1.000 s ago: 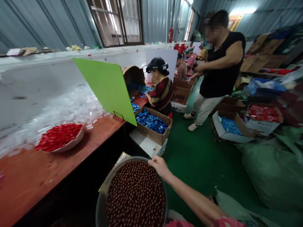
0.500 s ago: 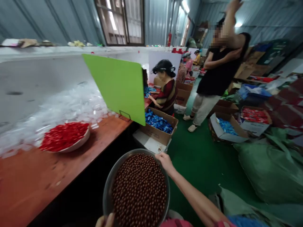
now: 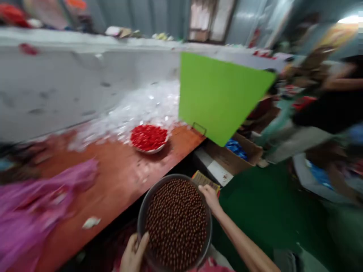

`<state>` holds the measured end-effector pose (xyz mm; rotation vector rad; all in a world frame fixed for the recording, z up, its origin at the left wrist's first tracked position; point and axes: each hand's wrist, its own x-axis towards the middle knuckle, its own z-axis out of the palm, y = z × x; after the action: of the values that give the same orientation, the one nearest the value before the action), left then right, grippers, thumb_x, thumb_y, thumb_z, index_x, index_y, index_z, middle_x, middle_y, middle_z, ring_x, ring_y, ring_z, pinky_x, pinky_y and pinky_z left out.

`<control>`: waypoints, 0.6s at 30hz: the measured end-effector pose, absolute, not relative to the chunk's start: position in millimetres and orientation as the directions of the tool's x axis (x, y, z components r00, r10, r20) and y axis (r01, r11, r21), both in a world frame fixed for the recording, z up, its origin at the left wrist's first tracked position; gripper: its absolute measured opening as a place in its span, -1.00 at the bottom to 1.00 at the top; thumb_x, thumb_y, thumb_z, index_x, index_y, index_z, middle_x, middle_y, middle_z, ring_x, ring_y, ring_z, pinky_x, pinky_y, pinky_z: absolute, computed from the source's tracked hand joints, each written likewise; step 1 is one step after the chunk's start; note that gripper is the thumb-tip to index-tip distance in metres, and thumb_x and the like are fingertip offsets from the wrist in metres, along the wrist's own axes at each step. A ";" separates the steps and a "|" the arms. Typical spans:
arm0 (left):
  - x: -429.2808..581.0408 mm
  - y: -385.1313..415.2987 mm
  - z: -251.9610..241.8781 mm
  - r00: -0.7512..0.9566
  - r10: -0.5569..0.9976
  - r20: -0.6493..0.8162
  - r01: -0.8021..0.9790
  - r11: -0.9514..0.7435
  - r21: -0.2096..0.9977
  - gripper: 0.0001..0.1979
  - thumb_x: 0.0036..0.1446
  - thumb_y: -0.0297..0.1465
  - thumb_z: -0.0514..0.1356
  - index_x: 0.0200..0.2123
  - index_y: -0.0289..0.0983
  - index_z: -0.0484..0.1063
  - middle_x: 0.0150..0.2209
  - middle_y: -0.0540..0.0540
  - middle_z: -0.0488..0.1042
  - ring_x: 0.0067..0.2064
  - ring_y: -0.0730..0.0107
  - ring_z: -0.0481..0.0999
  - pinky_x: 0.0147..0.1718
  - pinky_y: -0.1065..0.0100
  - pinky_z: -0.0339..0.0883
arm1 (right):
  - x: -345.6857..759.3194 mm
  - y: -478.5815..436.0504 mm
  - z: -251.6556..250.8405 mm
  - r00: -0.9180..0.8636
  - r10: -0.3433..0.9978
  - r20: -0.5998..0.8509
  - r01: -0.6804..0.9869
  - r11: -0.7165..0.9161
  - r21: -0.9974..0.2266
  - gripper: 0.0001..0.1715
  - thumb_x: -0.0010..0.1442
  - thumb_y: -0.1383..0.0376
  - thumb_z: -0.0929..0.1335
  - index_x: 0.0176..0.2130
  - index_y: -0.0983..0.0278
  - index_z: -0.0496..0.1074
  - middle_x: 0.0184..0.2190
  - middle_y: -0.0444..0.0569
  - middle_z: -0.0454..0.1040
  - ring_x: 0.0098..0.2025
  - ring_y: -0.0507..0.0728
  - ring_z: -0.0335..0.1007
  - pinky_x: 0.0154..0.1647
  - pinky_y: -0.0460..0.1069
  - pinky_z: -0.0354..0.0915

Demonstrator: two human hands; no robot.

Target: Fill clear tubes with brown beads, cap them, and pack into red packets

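Observation:
A round metal basin (image 3: pixel 139 221) is held in front of me, filled with small round brown balls (image 3: pixel 176 223). My left hand (image 3: pixel 134 251) grips its near left rim, thumb over the edge. On the far right rim, my right hand (image 3: pixel 210 196) is closed with its fingers at the edge. The basin hangs just off the front edge of the orange-red table (image 3: pixel 119 177). Nearby on the table, a white bowl (image 3: pixel 153 151) holds a heap of red pieces (image 3: pixel 149 136).
Clear plastic pieces (image 3: pixel 133 107) lie piled against the wall. A green divider (image 3: pixel 221 94) stands on the table, a purple bag (image 3: pixel 51 204) at left. Cardboard boxes (image 3: pixel 227 160) with blue packets sit beyond the table end. A person (image 3: pixel 329 98) stands at right on the green floor.
The view has turned left, so the table, bowl and divider appear further right and the purple bag shows. Both hands still hold the basin, and more of the left hand is visible.

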<state>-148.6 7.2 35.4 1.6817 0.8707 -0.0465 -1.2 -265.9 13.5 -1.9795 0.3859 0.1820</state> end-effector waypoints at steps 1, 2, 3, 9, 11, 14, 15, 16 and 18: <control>-152.2 21.0 29.6 0.682 0.539 -0.493 0.588 -0.004 0.809 -0.40 -0.31 0.21 0.18 -0.50 -0.23 0.37 -0.54 -0.01 0.37 -0.48 0.30 0.39 -0.45 0.29 0.30 | 1.1 -251.8 10.5 0.941 -0.130 -0.313 -0.338 -0.408 -0.848 -0.48 -0.05 -0.15 0.30 -0.61 0.22 0.22 -0.60 -0.15 0.25 -0.47 0.06 0.13 -0.37 -0.03 0.10; -155.2 33.8 24.7 0.672 0.532 -0.516 0.609 -0.001 0.793 -0.40 -0.26 0.21 0.17 -0.49 -0.25 0.36 -0.56 0.01 0.32 -0.48 0.33 0.35 -0.45 0.32 0.25 | 4.6 -238.1 6.9 0.943 -0.076 -0.325 -0.325 -0.425 -0.845 -0.48 -0.03 -0.15 0.30 -0.59 0.23 0.25 -0.59 -0.15 0.26 -0.46 0.07 0.14 -0.37 -0.03 0.10; -157.3 45.4 20.8 0.645 0.575 -0.503 0.610 0.009 0.793 -0.40 -0.23 0.20 0.16 -0.48 -0.26 0.34 -0.56 0.04 0.29 -0.47 0.36 0.32 -0.44 0.34 0.23 | 9.2 -225.0 3.0 0.944 -0.040 -0.328 -0.312 -0.435 -0.845 -0.47 -0.04 -0.16 0.31 -0.58 0.23 0.26 -0.59 -0.15 0.26 -0.46 0.07 0.13 -0.38 -0.03 0.10; -149.4 86.3 8.7 0.701 0.533 -0.474 0.553 0.013 0.833 -0.53 -0.01 0.07 0.13 -0.49 -0.25 0.20 -0.58 0.11 0.16 -0.51 0.50 0.21 -0.49 0.45 0.10 | 43.9 -170.0 -11.3 0.957 -0.017 -0.288 -0.261 -0.475 -0.840 -0.41 -0.11 -0.21 0.34 -0.58 0.26 0.28 -0.62 -0.18 0.23 -0.49 0.03 0.10 -0.42 -0.05 0.09; -140.8 97.8 2.4 0.677 0.548 -0.491 0.577 0.020 0.817 -0.53 0.00 0.07 0.12 -0.50 -0.24 0.17 -0.60 0.13 0.12 -0.54 0.52 0.19 -0.52 0.46 0.07 | 57.3 -154.2 -10.6 0.967 0.013 -0.256 -0.218 -0.486 -0.846 -0.40 -0.12 -0.21 0.35 -0.57 0.27 0.29 -0.61 -0.18 0.24 -0.48 0.03 0.11 -0.42 -0.05 0.09; -122.2 119.5 -10.5 0.622 0.576 -0.531 0.612 0.067 0.788 -0.52 -0.01 0.09 0.10 -0.45 -0.24 0.19 -0.60 0.12 0.17 -0.58 0.51 0.23 -0.58 0.46 0.09 | 81.8 -123.9 -16.0 0.970 0.058 -0.238 -0.181 -0.483 -0.857 -0.38 -0.14 -0.23 0.35 -0.58 0.27 0.28 -0.62 -0.19 0.22 -0.49 0.02 0.09 -0.43 -0.05 0.08; -114.7 127.0 -15.1 0.605 0.579 -0.546 0.622 0.084 0.778 -0.51 -0.01 0.10 0.10 -0.43 -0.24 0.20 -0.59 0.11 0.19 -0.59 0.51 0.24 -0.60 0.45 0.10 | 91.2 -112.7 -20.7 0.969 0.067 -0.239 -0.179 -0.480 -0.859 -0.37 -0.15 -0.25 0.34 -0.59 0.27 0.28 -0.63 -0.19 0.22 -0.50 0.02 0.08 -0.43 -0.05 0.08; -106.8 134.2 -19.5 0.589 0.581 -0.562 0.634 0.100 0.767 -0.50 -0.02 0.11 0.10 -0.40 -0.25 0.21 -0.59 0.11 0.21 -0.61 0.51 0.25 -0.62 0.45 0.12 | 101.3 -101.5 -26.4 0.968 0.077 -0.240 -0.176 -0.476 -0.861 -0.36 -0.15 -0.26 0.33 -0.59 0.27 0.27 -0.63 -0.19 0.22 -0.50 0.02 0.08 -0.42 -0.05 0.08; -90.6 146.6 -28.6 0.557 0.597 -0.577 0.649 0.121 0.751 -0.47 -0.03 0.13 0.10 -0.34 -0.25 0.23 -0.57 0.10 0.23 -0.63 0.49 0.28 -0.65 0.44 0.16 | 123.5 -79.8 -39.4 0.965 0.103 -0.240 -0.167 -0.463 -0.871 -0.36 -0.13 -0.26 0.32 -0.59 0.26 0.26 -0.63 -0.20 0.22 -0.50 0.01 0.07 -0.42 -0.05 0.08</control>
<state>-90.6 146.6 -28.6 1.5474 1.0979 -0.0521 123.5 -79.8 -39.4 -2.0285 0.0450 0.3127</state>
